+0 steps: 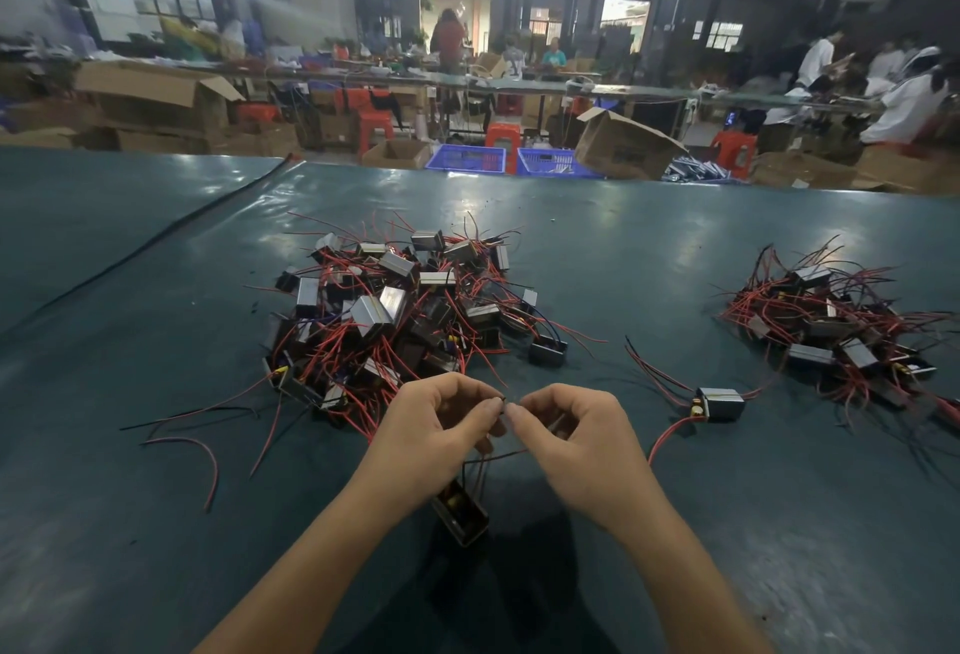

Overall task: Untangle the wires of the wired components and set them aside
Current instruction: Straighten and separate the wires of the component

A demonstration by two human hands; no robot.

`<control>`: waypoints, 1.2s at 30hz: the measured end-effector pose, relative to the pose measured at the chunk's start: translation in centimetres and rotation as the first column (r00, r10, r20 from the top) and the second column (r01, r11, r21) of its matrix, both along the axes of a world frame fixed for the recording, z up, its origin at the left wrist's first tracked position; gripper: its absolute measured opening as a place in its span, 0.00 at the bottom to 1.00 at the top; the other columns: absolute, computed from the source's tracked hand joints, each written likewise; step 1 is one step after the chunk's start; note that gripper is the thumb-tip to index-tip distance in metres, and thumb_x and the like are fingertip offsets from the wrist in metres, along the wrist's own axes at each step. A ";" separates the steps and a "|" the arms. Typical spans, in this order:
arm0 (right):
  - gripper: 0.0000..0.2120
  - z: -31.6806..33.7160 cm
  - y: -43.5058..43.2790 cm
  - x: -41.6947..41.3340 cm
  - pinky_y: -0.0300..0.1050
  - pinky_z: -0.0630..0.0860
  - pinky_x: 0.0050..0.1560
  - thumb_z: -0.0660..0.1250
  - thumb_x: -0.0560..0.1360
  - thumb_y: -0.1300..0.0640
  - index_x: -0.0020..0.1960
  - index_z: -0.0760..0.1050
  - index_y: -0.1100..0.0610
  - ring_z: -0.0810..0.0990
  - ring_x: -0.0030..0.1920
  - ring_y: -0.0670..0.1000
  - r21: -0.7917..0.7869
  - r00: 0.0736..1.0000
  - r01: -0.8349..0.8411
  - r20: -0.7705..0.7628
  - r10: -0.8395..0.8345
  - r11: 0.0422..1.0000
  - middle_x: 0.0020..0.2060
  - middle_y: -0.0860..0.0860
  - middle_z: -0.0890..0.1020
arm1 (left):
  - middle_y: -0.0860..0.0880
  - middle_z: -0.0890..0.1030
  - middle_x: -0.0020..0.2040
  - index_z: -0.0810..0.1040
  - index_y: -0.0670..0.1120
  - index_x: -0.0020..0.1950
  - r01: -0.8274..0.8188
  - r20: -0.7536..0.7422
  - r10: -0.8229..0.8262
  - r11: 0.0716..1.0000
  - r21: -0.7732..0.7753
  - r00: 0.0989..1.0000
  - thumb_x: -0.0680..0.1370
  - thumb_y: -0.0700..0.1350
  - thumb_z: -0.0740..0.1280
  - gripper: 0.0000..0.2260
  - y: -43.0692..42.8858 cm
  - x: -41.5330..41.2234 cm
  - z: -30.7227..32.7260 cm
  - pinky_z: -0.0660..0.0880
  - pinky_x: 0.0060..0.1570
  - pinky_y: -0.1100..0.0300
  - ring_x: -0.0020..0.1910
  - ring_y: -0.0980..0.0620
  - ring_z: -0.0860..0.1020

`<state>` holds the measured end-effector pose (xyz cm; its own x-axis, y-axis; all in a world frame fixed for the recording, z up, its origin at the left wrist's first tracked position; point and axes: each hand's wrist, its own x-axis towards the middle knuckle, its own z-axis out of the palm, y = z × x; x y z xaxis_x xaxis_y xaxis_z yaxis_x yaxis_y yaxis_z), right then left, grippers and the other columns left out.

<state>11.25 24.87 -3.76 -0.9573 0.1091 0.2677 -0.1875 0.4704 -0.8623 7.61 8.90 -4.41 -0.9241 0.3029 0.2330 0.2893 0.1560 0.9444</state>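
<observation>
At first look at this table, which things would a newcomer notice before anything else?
First, the big tangled pile of boxy wired components with red and black wires, in the middle of the green table. Nearer the camera, the left hand and the right hand pinch thin wire ends between them, with one component below on those wires. A smaller pile lies at the far right, a single component just left of it.

red and black wires [332, 341], grey-silver components [371, 315], teal table [623, 248], blue crates [465, 158], perhaps plastic.
</observation>
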 end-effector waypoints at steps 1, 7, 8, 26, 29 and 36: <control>0.06 0.0 -0.1 0.0 0.31 0.68 0.31 0.72 0.74 0.54 0.38 0.82 0.51 0.74 0.29 0.39 0.006 1.000 0.017 -0.006 -0.017 1.000 0.28 0.38 0.79 | 0.50 0.85 0.37 0.82 0.47 0.45 -0.001 -0.002 0.001 1.000 -0.006 1.000 0.77 0.38 0.70 0.04 0.0 0.0 0.0 0.78 0.38 0.64 0.33 0.54 0.82; 0.06 -0.2 -0.2 0.0 0.34 0.72 0.33 0.72 0.74 0.57 0.41 0.78 0.47 0.75 0.31 0.40 0.027 0.998 0.015 -0.056 -0.013 1.000 0.33 0.43 0.81 | 0.49 0.85 0.38 0.82 0.47 0.45 -0.010 -0.017 0.009 1.000 -0.029 1.000 0.77 0.39 0.70 0.04 -0.1 -0.1 -0.1 0.78 0.38 0.64 0.34 0.53 0.82; 0.07 -0.3 -0.2 0.1 0.33 0.72 0.34 0.72 0.74 0.57 0.41 0.78 0.47 0.75 0.33 0.40 0.061 0.997 0.017 -0.080 -0.012 0.998 0.34 0.43 0.80 | 0.49 0.85 0.37 0.82 0.47 0.45 -0.020 -0.015 0.019 0.999 -0.026 1.000 0.77 0.39 0.70 0.04 -0.1 -0.1 0.0 0.78 0.38 0.64 0.34 0.53 0.82; 0.02 -0.3 0.7 0.0 0.46 0.77 0.35 0.73 0.74 0.57 0.46 0.82 0.54 0.77 0.37 0.47 0.303 0.924 0.000 -0.363 0.116 0.953 0.44 0.43 0.77 | 0.51 0.84 0.33 0.82 0.45 0.41 -0.019 0.094 0.029 0.994 -0.105 0.995 0.78 0.39 0.67 0.07 -0.2 0.2 0.9 0.72 0.32 0.71 0.30 0.60 0.79; 0.03 -0.5 0.8 -0.2 0.34 0.74 0.40 0.73 0.74 0.60 0.47 0.83 0.56 0.78 0.41 0.43 0.295 0.917 -0.023 -0.374 0.137 0.955 0.45 0.43 0.80 | 0.51 0.84 0.33 0.82 0.45 0.41 -0.033 0.073 0.042 0.991 -0.131 0.996 0.78 0.39 0.68 0.07 -0.2 0.2 0.9 0.74 0.36 0.69 0.32 0.59 0.81; 0.02 -0.4 0.7 -0.2 0.39 0.77 0.39 0.73 0.73 0.60 0.46 0.83 0.56 0.80 0.41 0.44 0.276 0.901 -0.034 -0.408 0.149 0.961 0.43 0.43 0.82 | 0.50 0.85 0.36 0.81 0.46 0.44 -0.026 0.007 0.027 0.986 -0.165 1.000 0.79 0.41 0.68 0.05 -0.2 0.5 0.8 0.79 0.40 0.63 0.36 0.54 0.83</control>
<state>11.06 25.59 -4.16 -0.7501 -0.1004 0.6537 -0.5580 0.6265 -0.5442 8.11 8.66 -3.65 -0.9342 0.3118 0.1732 0.2743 0.3174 0.9078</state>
